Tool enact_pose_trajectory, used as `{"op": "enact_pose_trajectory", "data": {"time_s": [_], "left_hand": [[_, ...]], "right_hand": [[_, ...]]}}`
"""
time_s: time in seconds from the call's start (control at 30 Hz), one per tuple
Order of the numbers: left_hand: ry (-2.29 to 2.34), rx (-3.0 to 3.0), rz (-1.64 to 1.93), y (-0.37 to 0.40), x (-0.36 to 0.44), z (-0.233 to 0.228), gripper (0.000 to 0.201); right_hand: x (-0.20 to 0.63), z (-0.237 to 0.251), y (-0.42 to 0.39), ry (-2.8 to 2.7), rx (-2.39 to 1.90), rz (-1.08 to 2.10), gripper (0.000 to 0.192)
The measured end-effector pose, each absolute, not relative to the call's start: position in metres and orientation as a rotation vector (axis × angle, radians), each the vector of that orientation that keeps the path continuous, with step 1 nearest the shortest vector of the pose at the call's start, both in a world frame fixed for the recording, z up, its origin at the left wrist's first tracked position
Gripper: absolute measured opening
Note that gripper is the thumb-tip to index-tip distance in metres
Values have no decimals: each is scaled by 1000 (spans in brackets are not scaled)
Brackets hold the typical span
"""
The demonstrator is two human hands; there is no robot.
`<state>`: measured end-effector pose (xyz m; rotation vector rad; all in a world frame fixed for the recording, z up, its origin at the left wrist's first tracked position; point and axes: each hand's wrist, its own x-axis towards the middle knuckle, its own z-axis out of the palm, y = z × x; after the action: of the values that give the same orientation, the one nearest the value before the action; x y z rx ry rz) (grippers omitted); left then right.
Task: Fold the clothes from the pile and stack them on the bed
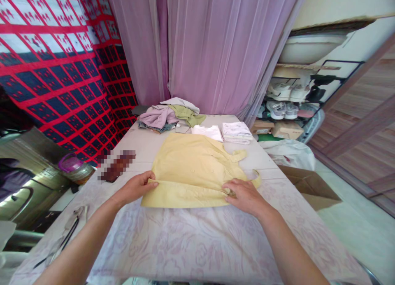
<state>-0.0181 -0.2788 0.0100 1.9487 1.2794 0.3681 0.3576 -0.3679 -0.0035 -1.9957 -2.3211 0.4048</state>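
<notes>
Across the near part of the table lies a purple-patterned floral tablecloth [173, 239]. Just beyond its bare stretch, the left hand [142, 186] pinches the left side of a yellow strapped garment [182, 157] between thumb and fingers, and the right hand [245, 194] grips a bunched bit of it near the right end. The garment lies flat mid-table, buttons showing, straps to the right; a crease runs between the hands, with a band of fabric on its near side. I judge the folding of this piece to be at an early stage, since most of it is spread wide.

To the left are cables [70, 231] and, farther off, a dark pixelated object [115, 168] I cannot identify. Beyond the garment, a white folded cloth [206, 131] and a neat folded stack [237, 131] look finished, while the rumpled lilac garment [157, 115] and green garment [187, 113] look undone. Behind hangs a mauve curtain [216, 50]. No brand, label or writing is readable anywhere.
</notes>
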Motion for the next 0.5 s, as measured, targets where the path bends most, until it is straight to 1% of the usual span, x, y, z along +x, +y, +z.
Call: {"op": "enact_pose_trajectory", "data": {"time_s": [0.07, 0.13, 0.2, 0.27, 0.3, 0.4, 0.43, 0.47, 0.5], "left_hand": [[1194, 1798, 567, -274, -14, 23, 36], [1141, 1741, 697, -264, -7, 38, 38], [1124, 1757, 721, -247, 1, 55, 40], [1111, 1805, 689, -225, 9, 74, 41], [1101, 1832, 682, -214, 13, 85, 41], [1044, 1913, 674, -188, 21, 112, 38], [1021, 1942, 650, -183, 22, 118, 37], [1002, 1977, 613, -180, 22, 122, 36], [995, 2026, 567, -177, 22, 124, 36]], "right_hand": [[359, -2, -365, -2367, -1928, 418, 16], [362, 4, -357, -2394, -1946, 413, 16], [368, 17, -340, -2364, -2042, 383, 17], [374, 32, -318, -2297, -2064, 439, 16], [376, 39, -307, -2267, -2020, 543, 18], [374, 44, -283, -2220, -1802, 1082, 41], [373, 40, -280, -2225, -1762, 1243, 44], [372, 36, -278, -2242, -1747, 1359, 39], [372, 31, -277, -2260, -1748, 1432, 30]]}}
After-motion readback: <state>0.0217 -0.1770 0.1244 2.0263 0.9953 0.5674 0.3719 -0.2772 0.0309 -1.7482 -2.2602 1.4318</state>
